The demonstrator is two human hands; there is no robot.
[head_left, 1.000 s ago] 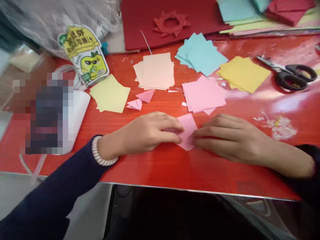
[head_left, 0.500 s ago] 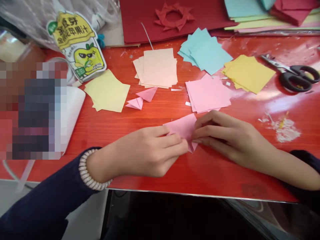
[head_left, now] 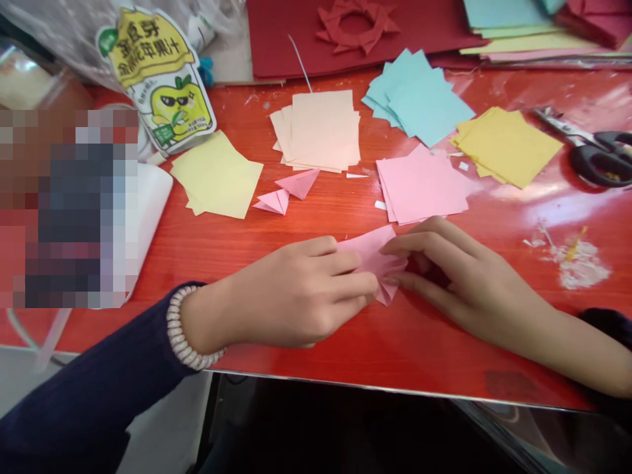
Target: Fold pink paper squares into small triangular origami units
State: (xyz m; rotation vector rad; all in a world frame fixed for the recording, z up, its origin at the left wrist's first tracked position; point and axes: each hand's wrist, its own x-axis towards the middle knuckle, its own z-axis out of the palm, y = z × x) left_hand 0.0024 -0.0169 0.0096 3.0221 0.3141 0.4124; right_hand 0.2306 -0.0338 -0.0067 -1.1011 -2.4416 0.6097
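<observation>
A partly folded sheet of pink paper (head_left: 370,251) is held between both hands near the table's front edge. My left hand (head_left: 301,293) is closed on its left and lower side, fingers bent over the paper and hiding part of it. At the paper's right end, my right hand (head_left: 459,276) pinches it between thumb and fingers. Two small folded pink pieces (head_left: 297,184) lie just beyond my left hand. Behind my right hand is a stack of pink paper squares (head_left: 422,185).
Paper squares lie around in pale yellow (head_left: 220,174), peach (head_left: 323,128), blue (head_left: 427,99) and yellow (head_left: 511,146). Scissors (head_left: 592,151) rest at right, above white scraps (head_left: 582,263). A drink pouch (head_left: 172,99) stands back left; a red folded ring (head_left: 355,26) lies on red paper.
The fingers of my right hand have opened out a little and shifted along the pink paper's right end. My left hand still holds the paper. The whole view has shifted slightly.
</observation>
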